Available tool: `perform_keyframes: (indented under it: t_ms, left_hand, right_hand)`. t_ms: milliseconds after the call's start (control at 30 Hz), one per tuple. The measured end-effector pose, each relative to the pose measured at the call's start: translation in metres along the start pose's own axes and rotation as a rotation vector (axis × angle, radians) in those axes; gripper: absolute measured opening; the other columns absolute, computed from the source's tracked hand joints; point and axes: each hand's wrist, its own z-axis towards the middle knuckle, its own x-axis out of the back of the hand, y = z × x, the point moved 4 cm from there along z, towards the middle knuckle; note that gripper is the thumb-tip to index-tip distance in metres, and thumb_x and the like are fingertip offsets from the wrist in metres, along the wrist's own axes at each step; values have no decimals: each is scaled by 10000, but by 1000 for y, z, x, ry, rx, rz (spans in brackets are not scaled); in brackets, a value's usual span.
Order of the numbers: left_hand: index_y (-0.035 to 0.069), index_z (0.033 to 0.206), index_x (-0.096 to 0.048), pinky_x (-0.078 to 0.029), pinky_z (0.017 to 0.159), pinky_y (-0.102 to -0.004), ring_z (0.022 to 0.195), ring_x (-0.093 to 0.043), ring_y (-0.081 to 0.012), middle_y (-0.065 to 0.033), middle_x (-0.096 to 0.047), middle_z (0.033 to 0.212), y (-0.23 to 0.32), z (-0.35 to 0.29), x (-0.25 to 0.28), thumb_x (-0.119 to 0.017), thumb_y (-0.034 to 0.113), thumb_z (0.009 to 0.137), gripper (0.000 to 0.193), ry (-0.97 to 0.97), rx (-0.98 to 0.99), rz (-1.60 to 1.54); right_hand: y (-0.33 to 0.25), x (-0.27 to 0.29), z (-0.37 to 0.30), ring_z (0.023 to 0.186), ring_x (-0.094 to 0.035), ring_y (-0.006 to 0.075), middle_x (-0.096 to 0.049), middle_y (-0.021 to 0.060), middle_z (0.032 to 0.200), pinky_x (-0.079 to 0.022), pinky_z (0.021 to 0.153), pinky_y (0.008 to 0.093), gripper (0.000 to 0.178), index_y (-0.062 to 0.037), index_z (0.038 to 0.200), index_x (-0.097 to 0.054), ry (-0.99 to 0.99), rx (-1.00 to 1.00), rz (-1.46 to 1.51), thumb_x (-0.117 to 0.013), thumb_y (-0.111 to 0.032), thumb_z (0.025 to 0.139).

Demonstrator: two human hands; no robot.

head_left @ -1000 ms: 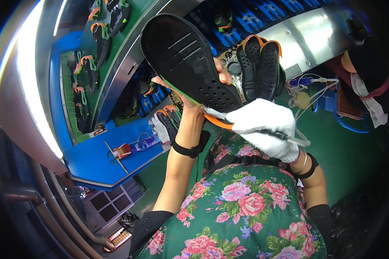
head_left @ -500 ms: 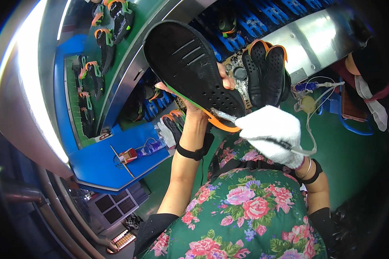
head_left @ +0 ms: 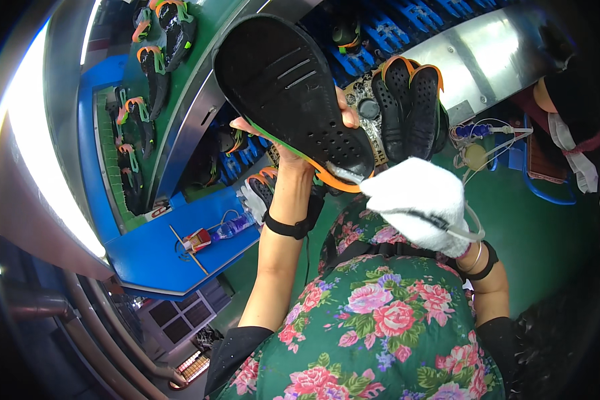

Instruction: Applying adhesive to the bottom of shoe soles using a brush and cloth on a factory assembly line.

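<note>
My left hand (head_left: 291, 153) grips a large black shoe sole (head_left: 280, 87) from below, fingers curled round its edges. The sole has slots at the broad end, small holes towards the heel and an orange and green rim. In a white knit glove, my right hand (head_left: 417, 200) is closed round a thin brush (head_left: 348, 176). Its pale bristles touch the sole's heel end, inside the orange rim, where the surface looks wet. A clear tube (head_left: 473, 223) trails from behind the glove. The brush's handle is mostly hidden by the glove.
More black soles (head_left: 407, 110) with orange rims stand upright beyond my right hand. A green conveyor (head_left: 213, 40) carries shoe parts on the left. A blue table (head_left: 160, 257) holds a bottle (head_left: 230, 228). Another person's arm (head_left: 547, 100) shows at far right.
My left hand and the sole have shifted slightly up and left. The brush has slid along the inner rim towards the heel's end, and my gloved hand has moved a little.
</note>
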Motion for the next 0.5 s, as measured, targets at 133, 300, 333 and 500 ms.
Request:
perform_keyframes:
  t_ms: [133, 300, 333, 500]
  left_hand:
    - [-47, 1239, -524, -550, 767, -459, 875, -654, -350, -207, -605, 1014, 0, 4, -8, -466, 1035, 480, 1323, -16, -7, -4]
    - [-50, 1269, -489, -542, 776, -458, 887, -642, -339, -206, -593, 1051, -1, 9, -12, -513, 995, 548, 1271, -49, 0, -31]
    - [-48, 1265, -492, -541, 768, -455, 880, -640, -329, -202, -596, 1046, -2, 8, -12, -508, 996, 550, 1266, -13, 10, -59]
    - [-37, 1240, -507, -536, 739, -433, 856, -636, -305, -188, -606, 1027, -6, 10, -5, -487, 1004, 549, 1250, 82, -12, -72]
  right_hand:
    - [-4, -8, -2, 901, -721, 248, -761, 65, 1018, -565, 770, 344, 279, -104, 1024, -765, -59, 34, -65, -754, -15, 760]
    - [-10, -14, 2, 928, -714, 239, -759, 47, 1058, -566, 786, 341, 319, -138, 1054, -769, -9, 137, -92, -754, -11, 762]
    - [-11, -15, 4, 929, -714, 239, -759, 45, 1056, -565, 787, 342, 325, -141, 1056, -769, 2, 141, -90, -758, -10, 758]
    - [-11, 1, 10, 882, -718, 276, -752, 122, 996, -575, 767, 358, 230, -66, 893, -752, 71, -16, -100, -791, 43, 695]
